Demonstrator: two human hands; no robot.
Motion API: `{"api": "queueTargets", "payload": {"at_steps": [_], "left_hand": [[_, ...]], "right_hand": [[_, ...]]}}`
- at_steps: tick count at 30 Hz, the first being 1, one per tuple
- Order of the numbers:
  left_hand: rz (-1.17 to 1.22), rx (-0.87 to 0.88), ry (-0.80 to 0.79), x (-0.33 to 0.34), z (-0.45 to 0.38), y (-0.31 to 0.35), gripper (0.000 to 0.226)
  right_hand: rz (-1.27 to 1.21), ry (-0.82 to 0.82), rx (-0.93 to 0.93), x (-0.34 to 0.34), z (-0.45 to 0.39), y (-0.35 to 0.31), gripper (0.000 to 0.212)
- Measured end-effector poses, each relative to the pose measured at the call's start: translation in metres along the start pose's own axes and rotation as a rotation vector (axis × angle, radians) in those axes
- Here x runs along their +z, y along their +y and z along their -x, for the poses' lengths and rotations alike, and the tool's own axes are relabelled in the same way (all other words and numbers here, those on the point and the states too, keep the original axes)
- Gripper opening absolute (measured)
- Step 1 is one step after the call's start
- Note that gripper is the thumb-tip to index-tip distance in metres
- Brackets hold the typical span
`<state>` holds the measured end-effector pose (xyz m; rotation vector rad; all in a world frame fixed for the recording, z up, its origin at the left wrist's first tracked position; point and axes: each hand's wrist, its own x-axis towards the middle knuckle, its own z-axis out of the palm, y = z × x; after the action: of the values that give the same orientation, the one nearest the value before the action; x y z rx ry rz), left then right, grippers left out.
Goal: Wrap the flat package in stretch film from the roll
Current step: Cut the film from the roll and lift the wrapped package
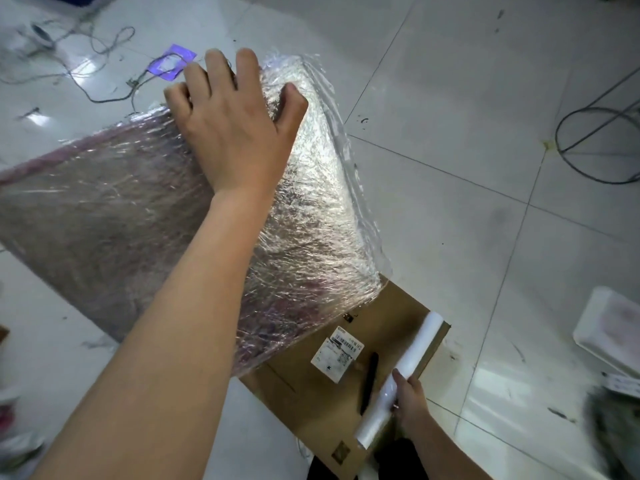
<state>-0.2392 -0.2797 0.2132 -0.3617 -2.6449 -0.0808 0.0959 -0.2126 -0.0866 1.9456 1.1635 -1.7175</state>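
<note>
Left forearm extended far and leftward, bare to the elbow; left hand laid palm down, fingers spread and bent over a far edge, thumb apart at right. Right hand low at near right, fingers curled in a grip, wrist angled toward the near edge.

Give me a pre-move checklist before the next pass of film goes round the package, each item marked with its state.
1. Left hand steadies the package, spread flat on its far end: ok.
2. Right hand grips the film roll: ok.
3. Film runs taut from roll to package: cannot tell; no web shows between them.
4. Top face covered in film: ok, wrinkled film all over it.
5. Loose film along the right edge: not ok, it stands off the package.
6. Dark tool on the cardboard box lies beside the roll: not ok, it may snag.
</note>
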Motion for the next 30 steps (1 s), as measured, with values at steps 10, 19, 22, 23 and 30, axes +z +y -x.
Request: {"api": "queueTargets", "payload": {"at_steps": [10,19,22,23,30], "left_hand": [[0.001,0.019,0.02,0.003,0.008,-0.001,0.057],[0.01,0.02,0.164,0.008,0.011,-0.002,0.051],[0.015,0.037,0.172,0.008,0.013,-0.003,0.05],[0.01,0.037,0.172,0.008,0.014,-0.003,0.05],[0.005,0.033,0.188,0.008,0.011,-0.004,0.05]], "right_hand": [[0.173,0.1,-0.064,0.009,-0.007,0.029,0.053],[0.407,0.091,-0.196,0.016,-0.038,0.042,0.047],[0.454,0.123,-0.184,0.019,-0.048,0.049,0.062],[0.467,0.135,-0.172,0.019,-0.055,0.053,0.067],[0.506,0.149,-0.147,0.008,-0.07,0.063,0.071]]}}
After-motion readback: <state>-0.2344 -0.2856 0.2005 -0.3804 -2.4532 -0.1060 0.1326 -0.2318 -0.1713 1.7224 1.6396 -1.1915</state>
